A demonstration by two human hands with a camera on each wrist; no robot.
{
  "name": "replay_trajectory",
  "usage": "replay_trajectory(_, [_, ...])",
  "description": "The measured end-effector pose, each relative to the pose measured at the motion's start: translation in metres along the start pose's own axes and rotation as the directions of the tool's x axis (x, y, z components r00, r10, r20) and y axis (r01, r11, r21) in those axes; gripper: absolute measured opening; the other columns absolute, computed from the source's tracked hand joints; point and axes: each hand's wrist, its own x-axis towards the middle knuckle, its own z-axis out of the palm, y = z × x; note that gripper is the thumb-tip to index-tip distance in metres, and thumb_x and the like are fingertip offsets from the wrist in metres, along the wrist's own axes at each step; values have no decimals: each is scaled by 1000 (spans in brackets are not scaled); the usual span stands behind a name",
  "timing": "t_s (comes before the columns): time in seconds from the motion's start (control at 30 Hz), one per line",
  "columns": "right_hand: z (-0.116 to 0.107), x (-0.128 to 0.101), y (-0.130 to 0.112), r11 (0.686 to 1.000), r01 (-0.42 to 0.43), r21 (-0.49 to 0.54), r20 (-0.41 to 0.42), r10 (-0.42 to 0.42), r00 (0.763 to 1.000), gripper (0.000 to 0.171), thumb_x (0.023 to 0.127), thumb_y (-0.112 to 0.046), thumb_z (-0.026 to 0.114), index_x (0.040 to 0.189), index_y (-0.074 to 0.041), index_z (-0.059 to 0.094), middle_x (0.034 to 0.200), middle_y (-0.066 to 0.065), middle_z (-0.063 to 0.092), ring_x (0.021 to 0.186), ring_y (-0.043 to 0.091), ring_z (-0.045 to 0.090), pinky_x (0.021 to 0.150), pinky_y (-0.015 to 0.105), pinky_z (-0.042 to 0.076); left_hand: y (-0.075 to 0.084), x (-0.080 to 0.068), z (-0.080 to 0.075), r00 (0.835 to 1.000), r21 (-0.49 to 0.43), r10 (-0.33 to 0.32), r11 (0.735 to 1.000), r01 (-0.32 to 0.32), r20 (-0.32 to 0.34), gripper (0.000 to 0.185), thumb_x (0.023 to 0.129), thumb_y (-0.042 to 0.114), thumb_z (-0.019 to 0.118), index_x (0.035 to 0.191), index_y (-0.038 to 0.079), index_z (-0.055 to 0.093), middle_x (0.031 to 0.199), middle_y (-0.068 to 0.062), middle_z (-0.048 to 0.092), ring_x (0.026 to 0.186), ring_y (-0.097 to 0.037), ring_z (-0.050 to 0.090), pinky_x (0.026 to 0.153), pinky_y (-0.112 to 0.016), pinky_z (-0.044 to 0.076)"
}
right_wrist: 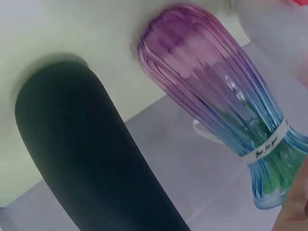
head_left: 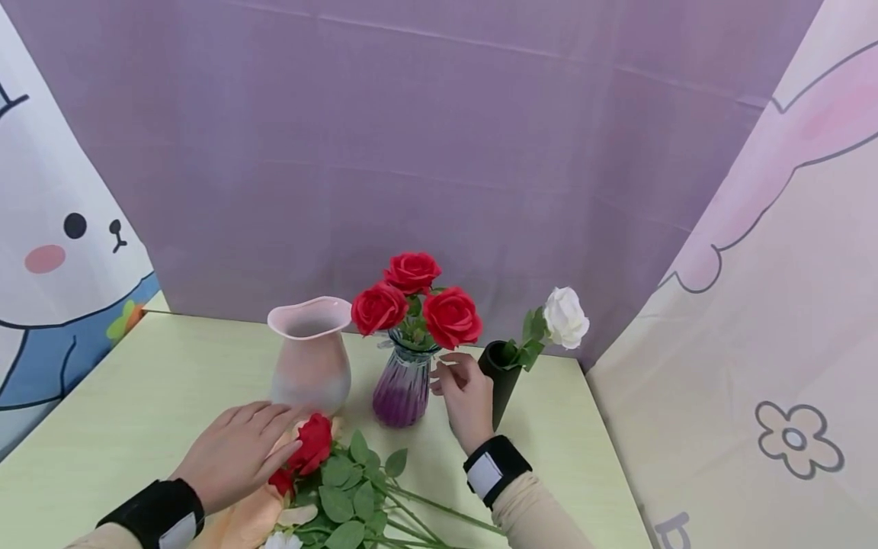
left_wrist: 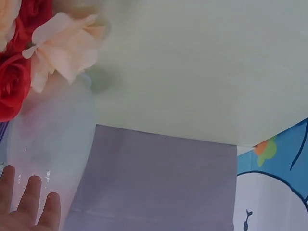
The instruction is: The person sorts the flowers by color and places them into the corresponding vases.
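Pale yellow-green table [head_left: 171,374], smooth top. Toward back, three vases standing in row, none touching: at left, pinkish vase [head_left: 312,374] with wavy rim; in middle, ribbed glass vase [head_left: 403,389], purple at base; at right, plain black vase [head_left: 506,387]. Nearer front, heap of loose flowers [head_left: 343,488] lying flat: red and peach blooms leftward, green leaves between, long stems [head_left: 446,509] pointing right.

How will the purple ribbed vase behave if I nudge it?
The purple ribbed vase looks shiny and see-through, so it is probably fragile glass and perhaps slippery. Three red roses spread wide above its neck, so a high push may tip it.
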Motion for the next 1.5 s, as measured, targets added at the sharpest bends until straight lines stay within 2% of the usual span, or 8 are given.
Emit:
replay_trajectory(0.57, [42,-77,17,986,-1,-170,174,31,984,24,90,-41,73,113,-41,69,98,-6,74,73,12,70,51,25,53,-12,-55,38,994,51,-78,996,74,76,76,83,86,39,150,55,21,147,22,42,138,-19,40,117,-67,13])
replay_trajectory(0.7, [53,-96,0,978,3,-211,246,50,968,23,89,-42,73,111,-43,68,97,-5,74,73,12,69,54,24,54,18,-51,-27,997,144,-29,989,18,77,75,87,81,39,152,49,24,145,23,44,141,-15,38,124,-57,-1])
replay_trajectory(0.83, [60,-114,-12,966,11,-257,293,67,954,21,89,-47,71,110,-46,67,97,-10,72,77,8,67,61,22,56,66,-30,-143,986,84,-26,996,12,166,66,93,73,39,149,39,40,139,15,54,135,-18,47,117,-57,29])
replay_trajectory(0.93, [64,-126,-13,960,14,-278,315,78,946,21,89,-51,70,109,-47,66,96,-13,71,77,6,66,62,20,55,82,-24,-181,973,-7,-47,999,50,227,62,96,71,35,147,38,45,133,10,60,127,-22,54,105,-57,41])
replay_trajectory(1.2, [71,-151,14,942,50,-331,364,78,928,22,87,-55,69,107,-48,66,89,-19,69,73,-1,64,59,19,53,54,-48,-113,994,65,27,997,-34,107,63,94,73,36,151,46,31,139,22,50,139,-11,42,122,-55,20])
replay_trajectory(1.37, [79,-164,48,943,82,-323,399,57,915,21,87,-56,69,106,-48,66,86,-21,68,72,-5,62,57,17,50,82,-32,-173,977,55,-47,998,37,207,62,94,72,40,145,37,47,133,14,58,131,-16,50,116,-53,33])
replay_trajectory(1.43, [81,-169,56,938,97,-332,405,49,913,19,87,-57,68,104,-48,66,85,-23,67,72,-7,60,56,17,50,92,-24,-197,942,7,-83,996,85,325,66,95,72,34,143,31,52,130,5,63,125,-26,55,104,-58,42])
replay_trajectory(1.5, [83,-174,61,932,108,-347,409,46,911,18,88,-57,68,104,-49,66,85,-22,68,71,-7,60,57,17,50,91,-27,-189,946,28,-82,997,77,314,67,95,73,31,146,33,47,134,9,60,130,-23,51,112,-61,34])
